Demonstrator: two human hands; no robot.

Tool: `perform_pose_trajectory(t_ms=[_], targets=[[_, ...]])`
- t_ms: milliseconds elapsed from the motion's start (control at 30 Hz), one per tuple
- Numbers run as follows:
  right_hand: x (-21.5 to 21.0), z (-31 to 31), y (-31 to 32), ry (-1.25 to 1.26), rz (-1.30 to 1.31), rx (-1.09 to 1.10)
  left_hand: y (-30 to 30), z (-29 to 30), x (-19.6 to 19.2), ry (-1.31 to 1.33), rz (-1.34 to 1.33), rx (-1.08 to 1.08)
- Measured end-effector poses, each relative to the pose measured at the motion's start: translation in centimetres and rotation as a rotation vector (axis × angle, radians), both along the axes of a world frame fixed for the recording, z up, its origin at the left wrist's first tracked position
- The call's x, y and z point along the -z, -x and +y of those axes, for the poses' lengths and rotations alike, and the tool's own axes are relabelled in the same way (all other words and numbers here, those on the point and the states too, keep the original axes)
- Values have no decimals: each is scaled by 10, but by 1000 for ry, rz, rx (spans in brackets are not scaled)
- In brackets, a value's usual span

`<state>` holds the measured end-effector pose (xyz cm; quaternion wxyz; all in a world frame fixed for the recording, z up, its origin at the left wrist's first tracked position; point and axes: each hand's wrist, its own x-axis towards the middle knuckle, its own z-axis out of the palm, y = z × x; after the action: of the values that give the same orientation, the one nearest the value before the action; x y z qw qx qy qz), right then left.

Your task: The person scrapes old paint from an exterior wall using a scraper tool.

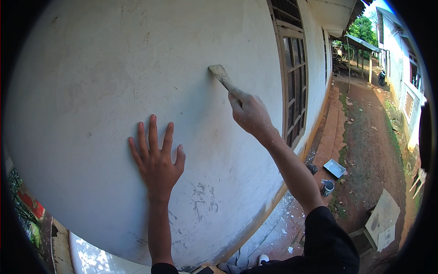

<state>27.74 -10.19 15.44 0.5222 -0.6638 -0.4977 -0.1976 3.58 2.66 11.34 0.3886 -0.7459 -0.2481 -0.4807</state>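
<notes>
A white plastered wall (91,82) fills the left and middle of the view, with rough grey patches low down where the paint has come off. My left hand (157,160) lies flat against it, fingers spread. Higher and to the right, my right hand (251,114) is wrapped round the handle of a putty knife (220,74). The blade is smeared with pale residue, and its tip is at the wall's surface. White specks dot my right hand and forearm.
A wooden-framed window (294,77) stands right of the knife. Below right, a paint tray (334,168) and an open can (327,187) sit by the brick ledge. White flakes litter the floor (278,228). A board (383,219) leans at the lower right, beside a dirt path (369,137).
</notes>
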Motion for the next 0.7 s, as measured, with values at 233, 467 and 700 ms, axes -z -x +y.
perform_pose_trajectory(t_ms=[233, 467, 700], targets=[[69, -1, 34, 0, -18, -22, 5, -3, -2, -20, 13, 20], [2, 1, 33, 89, 78, -16, 7, -1, -2, -1, 9, 24], [19, 3, 40, -5, 43, -59, 7, -2, -2, 13, 19, 63]])
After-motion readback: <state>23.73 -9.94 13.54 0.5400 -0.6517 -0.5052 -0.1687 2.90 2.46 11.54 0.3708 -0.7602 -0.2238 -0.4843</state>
